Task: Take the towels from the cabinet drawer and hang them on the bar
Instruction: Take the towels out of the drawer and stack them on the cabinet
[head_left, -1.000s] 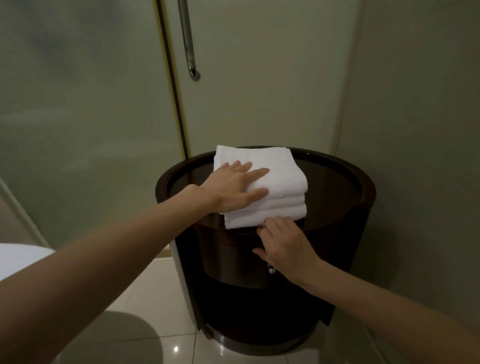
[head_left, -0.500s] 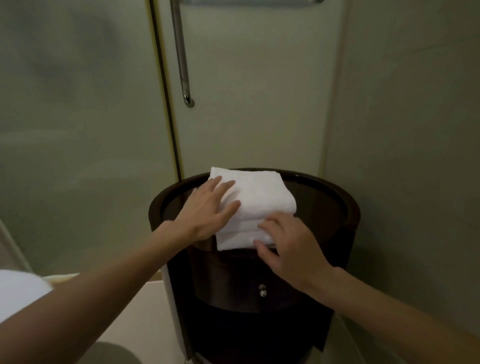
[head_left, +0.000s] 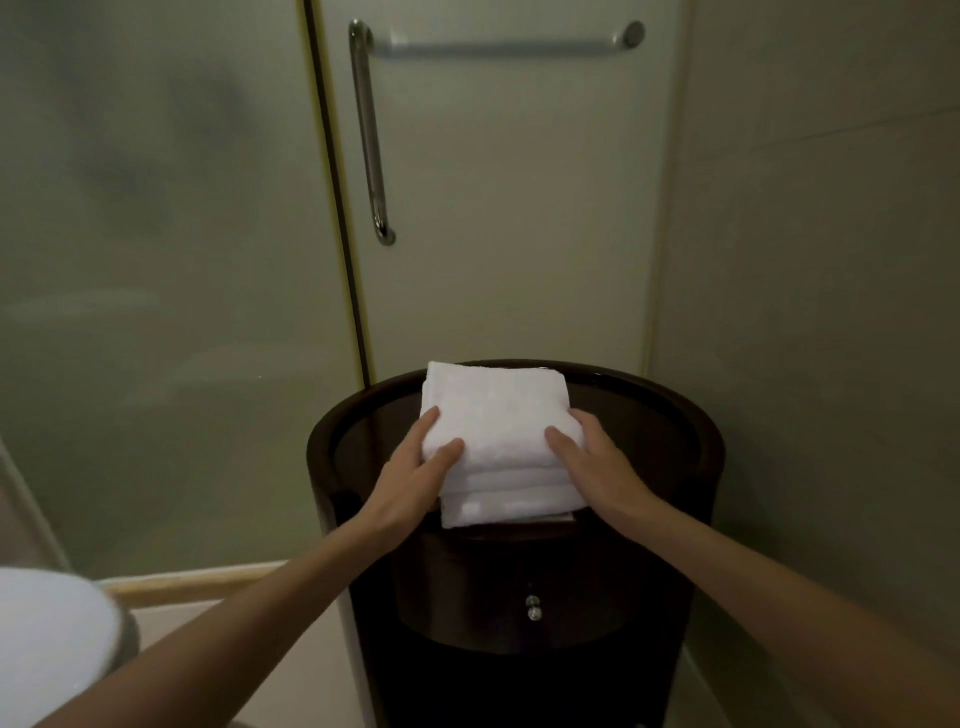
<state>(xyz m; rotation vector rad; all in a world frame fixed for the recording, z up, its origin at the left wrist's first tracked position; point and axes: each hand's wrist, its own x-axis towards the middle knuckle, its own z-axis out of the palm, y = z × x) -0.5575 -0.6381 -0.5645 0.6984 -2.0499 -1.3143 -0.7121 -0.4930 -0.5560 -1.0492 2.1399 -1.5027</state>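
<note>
Stack of folded white towels resting on the dark glossy top of a round dark-wood cabinet, toward its rear-left portion, near edge overhanging the front rim slightly. Several folded layers visible at the front edge; exact count not determinable. Left hand clasping the stack's left side, thumb on top, fingers wrapped around the side. Right hand clasping the right side likewise, thumb on top. Both grips closed on the towels. Cabinet drawer below the top, shut, with small metal knob; contents not visible. Horizontal metal bar mounted high on the frosted door, bare, well apart from the towels. Vertical handle at the door's left edge.
</note>
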